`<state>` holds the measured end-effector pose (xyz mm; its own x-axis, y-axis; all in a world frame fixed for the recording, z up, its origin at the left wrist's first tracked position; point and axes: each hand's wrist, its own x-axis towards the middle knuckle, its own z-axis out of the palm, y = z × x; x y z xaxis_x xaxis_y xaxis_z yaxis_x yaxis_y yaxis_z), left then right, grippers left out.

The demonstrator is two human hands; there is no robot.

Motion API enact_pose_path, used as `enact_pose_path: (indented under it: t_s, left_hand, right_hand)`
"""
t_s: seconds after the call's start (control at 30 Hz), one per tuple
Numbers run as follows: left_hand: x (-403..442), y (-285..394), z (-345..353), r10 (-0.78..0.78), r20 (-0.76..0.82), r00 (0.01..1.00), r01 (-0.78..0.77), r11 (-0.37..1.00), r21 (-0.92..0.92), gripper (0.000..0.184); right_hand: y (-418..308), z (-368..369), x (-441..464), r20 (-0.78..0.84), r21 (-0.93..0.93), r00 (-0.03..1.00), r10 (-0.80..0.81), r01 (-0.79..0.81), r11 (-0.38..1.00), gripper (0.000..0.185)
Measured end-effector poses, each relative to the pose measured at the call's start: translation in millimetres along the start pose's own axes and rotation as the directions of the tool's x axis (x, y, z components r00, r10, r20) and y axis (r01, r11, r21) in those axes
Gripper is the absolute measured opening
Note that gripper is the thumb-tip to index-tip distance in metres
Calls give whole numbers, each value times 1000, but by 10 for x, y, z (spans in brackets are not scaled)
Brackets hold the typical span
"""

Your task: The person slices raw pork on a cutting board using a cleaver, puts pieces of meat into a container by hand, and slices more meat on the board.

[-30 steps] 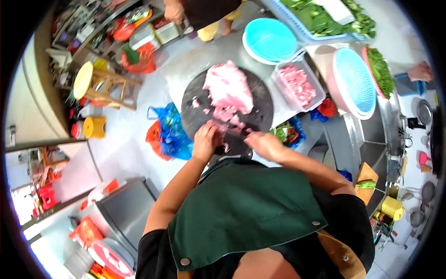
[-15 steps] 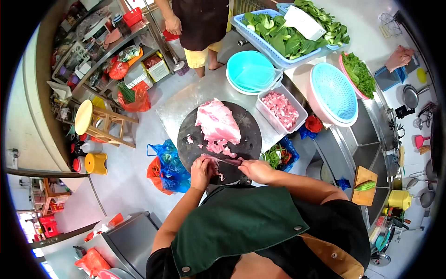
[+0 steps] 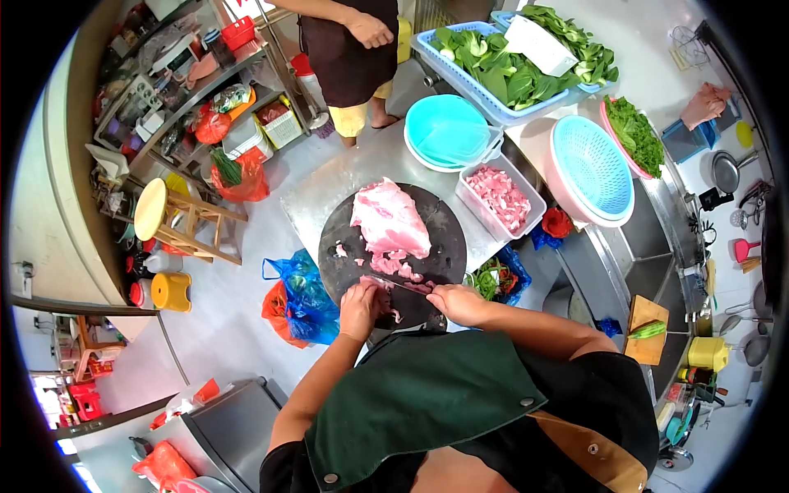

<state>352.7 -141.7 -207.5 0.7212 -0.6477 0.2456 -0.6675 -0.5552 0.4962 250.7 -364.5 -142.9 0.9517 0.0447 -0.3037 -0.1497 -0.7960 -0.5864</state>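
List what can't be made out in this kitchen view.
All in the head view:
Knife: handle hidden by the right hand.
Meat scrap at the left hand: partly covered by its fingers.
Blue bag: contents obscured by crumpled plastic.
Other person: head cut off by the top edge.

Silvery metal table [image 3: 341, 171]: bears a round black chopping board [image 3: 448, 234], a round turquoise plastic basin [image 3: 430, 121] and a rectangular clear plastic tub [image 3: 476, 205] just beside the board.
Chopping board: a large pale-pink slab of raw meat [image 3: 390, 222], with small pink meat scraps [image 3: 394, 264] near it.
Pale grey floor [image 3: 226, 308]: a yellow plastic stool [image 3: 171, 290], a round-topped wooden stool [image 3: 151, 209], a shiny blue plastic bag [image 3: 306, 287].
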Motion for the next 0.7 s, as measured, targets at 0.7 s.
enact_pose_path:
  t_s: [0.7]
  left_hand:
    - [31,-144,33,-2,-57,998,-5,994,-113,30]
  right_hand:
    - [-322,245,494,-89,-17,985,-146,145,989,34]
